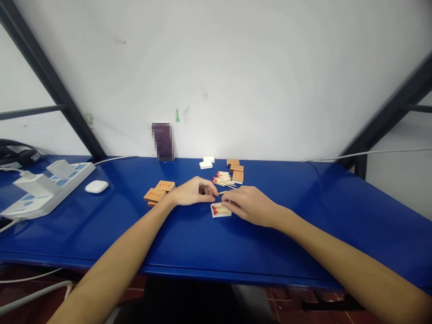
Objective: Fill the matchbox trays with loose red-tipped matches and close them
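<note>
A small white matchbox tray (221, 216) with red-tipped matches in it sits on the blue table in front of my hands. My right hand (251, 206) is over the tray's right end, its fingers pinched on a thin pale match. My left hand (195, 191) hovers at the tray's upper left, fingers curved, with thumb and forefinger apart. A single match (222, 193) shows between the fingertips of both hands; whether it touches them I cannot tell. Just beyond lies a loose pile of matches (223, 179), heads mostly to the left.
Orange matchboxes (155, 194) are stacked left of my left hand; several more (237, 168) stand behind the pile. Two white trays (206, 165) rest near the wall. Farther left are a white earbud case (96, 186) and a power strip (50, 198) with plugs on the blue table (189, 243).
</note>
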`<state>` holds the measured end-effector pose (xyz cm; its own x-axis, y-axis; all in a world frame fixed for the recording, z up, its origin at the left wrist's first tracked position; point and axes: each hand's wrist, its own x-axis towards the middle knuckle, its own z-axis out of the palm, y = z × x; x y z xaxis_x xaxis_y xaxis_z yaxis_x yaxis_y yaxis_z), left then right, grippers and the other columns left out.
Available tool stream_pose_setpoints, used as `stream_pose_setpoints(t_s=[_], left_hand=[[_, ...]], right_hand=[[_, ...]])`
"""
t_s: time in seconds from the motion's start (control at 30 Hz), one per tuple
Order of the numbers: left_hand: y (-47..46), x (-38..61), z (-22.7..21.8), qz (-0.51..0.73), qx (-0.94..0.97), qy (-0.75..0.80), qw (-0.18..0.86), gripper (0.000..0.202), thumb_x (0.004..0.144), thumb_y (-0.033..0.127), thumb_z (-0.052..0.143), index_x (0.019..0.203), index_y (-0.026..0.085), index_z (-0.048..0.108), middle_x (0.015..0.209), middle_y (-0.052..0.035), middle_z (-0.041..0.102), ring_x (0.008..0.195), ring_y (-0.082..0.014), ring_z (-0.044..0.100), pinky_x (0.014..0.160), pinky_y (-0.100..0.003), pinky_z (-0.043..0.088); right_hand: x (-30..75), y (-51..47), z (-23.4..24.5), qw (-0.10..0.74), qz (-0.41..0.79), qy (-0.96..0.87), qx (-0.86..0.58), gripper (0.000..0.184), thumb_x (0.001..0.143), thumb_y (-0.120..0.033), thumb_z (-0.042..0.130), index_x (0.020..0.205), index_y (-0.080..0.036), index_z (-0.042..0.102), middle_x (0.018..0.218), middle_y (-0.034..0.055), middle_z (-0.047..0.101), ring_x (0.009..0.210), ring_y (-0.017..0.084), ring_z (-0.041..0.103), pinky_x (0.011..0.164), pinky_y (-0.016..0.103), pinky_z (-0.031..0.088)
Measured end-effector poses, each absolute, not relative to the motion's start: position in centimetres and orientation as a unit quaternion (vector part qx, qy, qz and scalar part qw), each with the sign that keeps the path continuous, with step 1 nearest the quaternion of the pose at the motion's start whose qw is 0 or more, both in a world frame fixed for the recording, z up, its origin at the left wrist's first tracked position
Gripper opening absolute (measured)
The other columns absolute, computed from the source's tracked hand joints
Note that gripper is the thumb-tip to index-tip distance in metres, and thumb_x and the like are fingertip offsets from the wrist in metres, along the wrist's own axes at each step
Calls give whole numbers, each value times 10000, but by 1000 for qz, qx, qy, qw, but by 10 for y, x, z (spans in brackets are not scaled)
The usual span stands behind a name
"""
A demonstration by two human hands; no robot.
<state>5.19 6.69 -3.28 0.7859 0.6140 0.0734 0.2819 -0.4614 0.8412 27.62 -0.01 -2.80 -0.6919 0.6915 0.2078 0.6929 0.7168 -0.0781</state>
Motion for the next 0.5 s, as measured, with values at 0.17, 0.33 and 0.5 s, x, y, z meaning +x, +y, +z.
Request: stream_pose_setpoints(t_s=[0.17,0.33,0.5], left_hand=[[67,56,-40,225,823,286,437,211,753,315,720,851,132,679,636,18,576,578,-82,497,557,-214,391],[60,59,-40,258,838,310,368,219,763,348,692,770,131,659,596,19,555,544,-85,479,551,-222,393],[58,62,-44,224,876,305,300,249,809,394,639,817,150,685,594,24,556,544,-92,472,560,-227,378]], right_hand=[[286,8,-27,129,-15,-885,-447,285,995,-319,397,868,-188,616,750,26,656,653,144,552,588,257,277],[290,12,-31,102,-11,-885,-454,248,957,-302,441,778,-189,570,748,23,642,657,144,535,587,255,268],[289,10,-30,118,14,-891,-437,222,930,-273,454,746,-186,544,736,14,619,647,133,496,592,251,270]])
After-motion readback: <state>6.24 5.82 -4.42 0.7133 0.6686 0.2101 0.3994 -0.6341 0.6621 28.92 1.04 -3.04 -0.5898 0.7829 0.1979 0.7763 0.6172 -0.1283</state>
